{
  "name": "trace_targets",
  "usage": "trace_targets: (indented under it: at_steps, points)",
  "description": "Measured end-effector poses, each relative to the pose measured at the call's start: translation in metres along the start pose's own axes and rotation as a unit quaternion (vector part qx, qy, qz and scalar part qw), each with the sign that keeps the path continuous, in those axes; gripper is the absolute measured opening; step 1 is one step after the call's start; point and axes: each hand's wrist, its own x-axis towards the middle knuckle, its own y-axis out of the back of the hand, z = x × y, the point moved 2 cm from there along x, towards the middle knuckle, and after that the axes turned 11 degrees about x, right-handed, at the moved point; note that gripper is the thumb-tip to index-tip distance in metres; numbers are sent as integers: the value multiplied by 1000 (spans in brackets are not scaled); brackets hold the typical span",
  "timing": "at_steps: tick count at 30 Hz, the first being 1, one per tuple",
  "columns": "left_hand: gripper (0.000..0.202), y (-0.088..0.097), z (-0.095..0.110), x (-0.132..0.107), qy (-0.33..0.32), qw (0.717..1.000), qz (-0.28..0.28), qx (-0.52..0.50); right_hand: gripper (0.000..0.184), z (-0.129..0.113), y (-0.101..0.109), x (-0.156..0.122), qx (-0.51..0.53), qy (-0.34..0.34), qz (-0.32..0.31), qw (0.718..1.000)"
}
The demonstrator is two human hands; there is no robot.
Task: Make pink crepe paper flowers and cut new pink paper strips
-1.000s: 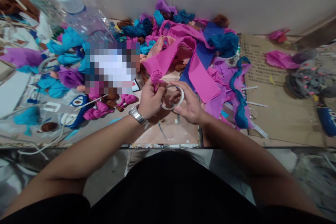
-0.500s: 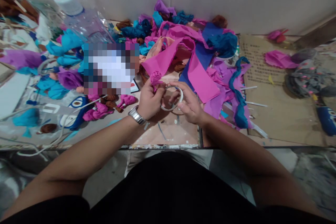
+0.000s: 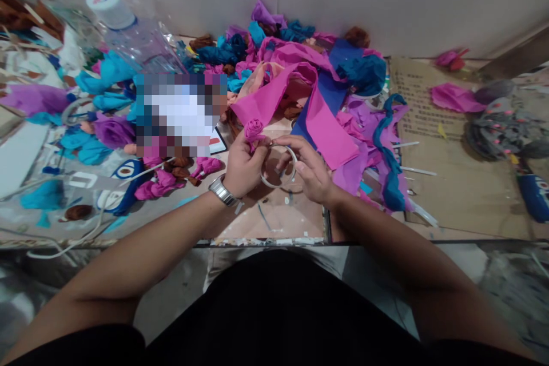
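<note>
A pink crepe-paper rose stands up from my left hand, whose thumb and fingers are closed around its base. My right hand grips a narrow, pale roll of tape by its right side, with fingers curled over the top and the thumb at the rim. The roll's upper left edge meets my left fingertips just below the rose. Whether a strip of tape runs onto the stem is too small to tell. Behind both hands lies a folded strip of pink crepe paper.
Finished paper flowers and crumpled crepe paper fill the left and back. A clear bottle with a white cap stands at the back left. On the right lie cardboard, white sticks and a dark, wiry bundle. A wall rises behind.
The tape roll has dropped slightly and shifted left, its ring turned a little. My right fingers have changed position along its rim. My left hand and the rose stay almost still.
</note>
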Motion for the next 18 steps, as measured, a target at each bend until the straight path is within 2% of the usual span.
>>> trace_targets:
  at_steps: [5,10,14,18]
  points:
    - [32,2,7,-1,28,999,-29,2,53,1,1,-3,12,-25,20,999]
    - [40,2,11,-2,37,998,-41,-17,52,1,3,-5,-3,-21,47,999]
    - [42,0,9,-4,47,997,-61,-27,52,1,3,-5,-14,-15,56,998]
    - [38,1,6,-5,29,998,-52,-18,52,2,4,-4,-14,-20,78,997]
